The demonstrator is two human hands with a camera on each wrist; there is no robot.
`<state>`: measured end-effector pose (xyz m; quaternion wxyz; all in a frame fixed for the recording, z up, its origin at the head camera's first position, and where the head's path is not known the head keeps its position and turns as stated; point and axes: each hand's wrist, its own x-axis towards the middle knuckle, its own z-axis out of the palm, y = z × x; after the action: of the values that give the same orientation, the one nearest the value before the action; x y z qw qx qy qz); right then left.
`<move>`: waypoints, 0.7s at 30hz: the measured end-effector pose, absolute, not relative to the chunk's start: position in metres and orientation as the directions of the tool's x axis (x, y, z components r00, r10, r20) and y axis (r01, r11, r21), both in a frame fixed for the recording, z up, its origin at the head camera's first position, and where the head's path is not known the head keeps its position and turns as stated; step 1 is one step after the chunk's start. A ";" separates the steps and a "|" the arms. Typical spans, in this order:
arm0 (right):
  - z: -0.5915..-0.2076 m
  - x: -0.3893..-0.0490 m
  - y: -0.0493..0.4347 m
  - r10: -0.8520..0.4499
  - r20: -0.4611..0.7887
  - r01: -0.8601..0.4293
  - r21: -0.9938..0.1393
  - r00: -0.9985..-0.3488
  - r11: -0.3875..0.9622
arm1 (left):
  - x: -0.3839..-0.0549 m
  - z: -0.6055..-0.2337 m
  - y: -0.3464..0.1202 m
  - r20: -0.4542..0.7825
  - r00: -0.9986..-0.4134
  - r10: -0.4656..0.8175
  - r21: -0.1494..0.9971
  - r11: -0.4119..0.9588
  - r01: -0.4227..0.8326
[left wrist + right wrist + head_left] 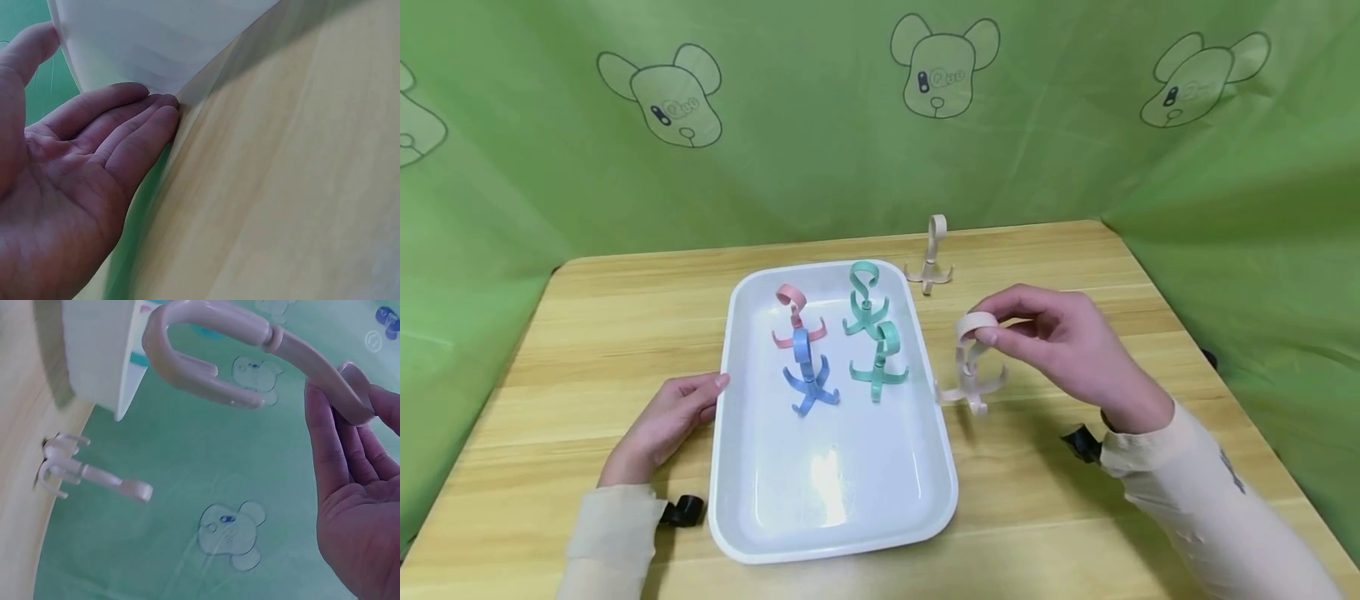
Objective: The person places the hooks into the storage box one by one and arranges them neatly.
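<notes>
My right hand (1060,346) pinches the curved top of a pale pink multi-prong hook (970,387) between thumb and fingers. That hook hangs upright just off the tray's right edge; the right wrist view shows its prongs (206,384) close up. At the left side of the white tray (722,467), my left hand (670,421) touches the wall with nearly straight fingers (134,134), its thumb at the rim. Inside the tray stand a pink hook (797,325), a blue hook (808,387) and two green hooks, one farther back (867,312) and one nearer (880,375).
Another pale pink hook (928,271) stands on the wooden table (1037,517) behind the tray's right back corner. Green curtain (820,150) with printed bear heads encloses the back and sides. Each wrist carries a small black camera mount (1082,443).
</notes>
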<state>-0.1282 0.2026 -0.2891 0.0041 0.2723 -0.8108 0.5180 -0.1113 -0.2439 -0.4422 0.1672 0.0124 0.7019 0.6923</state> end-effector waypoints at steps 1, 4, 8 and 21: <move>-0.288 -0.126 0.201 -0.452 0.294 -0.459 -0.832 -0.842 0.313 | -0.111 -0.442 -0.244 -0.219 -0.944 0.246 0.976 0.043 -0.215; -0.287 -0.122 0.195 -0.498 0.307 -0.492 -0.818 -0.811 0.297 | -0.112 -0.442 -0.243 -0.223 -0.945 0.241 0.975 0.048 -0.218; -0.284 -0.117 0.187 -0.550 0.284 -0.502 -0.812 -0.785 0.298 | -0.113 -0.442 -0.242 -0.224 -0.946 0.233 0.975 0.051 -0.218; -0.289 -0.117 0.157 -0.658 0.207 -0.462 -0.854 -0.724 0.240 | -0.111 -0.443 -0.242 -0.215 -0.948 0.234 0.977 0.052 -0.208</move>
<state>-0.1169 0.1565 -0.2887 -0.0975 0.3582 -0.7815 0.5015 -0.1108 -0.2421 -0.4434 0.1605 0.0090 0.7073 0.6884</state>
